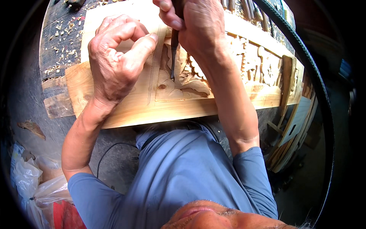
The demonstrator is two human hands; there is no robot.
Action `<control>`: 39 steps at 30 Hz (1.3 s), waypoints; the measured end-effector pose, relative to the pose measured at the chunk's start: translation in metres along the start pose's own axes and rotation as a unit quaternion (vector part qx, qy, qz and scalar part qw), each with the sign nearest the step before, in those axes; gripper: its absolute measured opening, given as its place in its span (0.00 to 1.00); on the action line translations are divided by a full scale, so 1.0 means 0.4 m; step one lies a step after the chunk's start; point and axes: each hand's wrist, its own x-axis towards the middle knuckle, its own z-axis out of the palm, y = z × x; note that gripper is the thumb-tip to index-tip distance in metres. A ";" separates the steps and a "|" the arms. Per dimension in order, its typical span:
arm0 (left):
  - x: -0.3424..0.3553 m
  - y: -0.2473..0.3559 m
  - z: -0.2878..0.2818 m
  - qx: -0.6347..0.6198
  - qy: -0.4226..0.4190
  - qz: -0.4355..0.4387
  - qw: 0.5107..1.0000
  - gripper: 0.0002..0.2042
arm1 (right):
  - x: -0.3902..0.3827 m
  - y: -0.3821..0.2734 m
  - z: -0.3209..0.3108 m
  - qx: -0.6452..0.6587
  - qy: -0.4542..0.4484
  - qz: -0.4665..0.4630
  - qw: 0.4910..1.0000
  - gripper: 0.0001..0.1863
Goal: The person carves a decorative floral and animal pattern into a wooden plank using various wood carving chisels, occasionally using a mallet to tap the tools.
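My right hand (200, 23) is closed round the dark wooden handle of a carving chisel (174, 57). The narrow metal blade points down, its tip at the carved recess of a pale wooden panel (122, 114). Leaf-like and scroll reliefs fill that recess, partly hidden behind my right forearm. To the left, my left hand (120, 57) hovers over the panel's plain end, beside ruled lines. Its fingers are loosely curled with the thumb stretched out, and nothing shows between them.
Wood chips litter the dark bench (57, 45) at the left. Several hand tools (255, 11) lie along the far side. A black braided cable (305, 49) arcs down the right. Boards (295, 122) lean at the right, and plastic bags (30, 183) sit on the lower-left floor.
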 end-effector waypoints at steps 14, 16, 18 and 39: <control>0.014 0.014 0.019 0.038 0.006 -0.023 0.999 0.08 | -0.037 -0.026 0.027 -0.016 0.117 -0.072 0.990 0.21; 0.003 0.012 0.010 0.043 0.009 -0.037 0.998 0.08 | -0.064 -0.083 0.025 0.123 0.078 -0.054 0.988 0.21; 0.002 0.007 0.014 0.036 0.018 -0.035 0.999 0.08 | -0.073 -0.155 -0.004 0.251 0.024 -0.017 0.967 0.24; 0.000 0.009 0.023 0.016 0.045 0.015 0.999 0.10 | 0.040 -0.066 0.087 -0.012 -0.126 0.115 0.985 0.34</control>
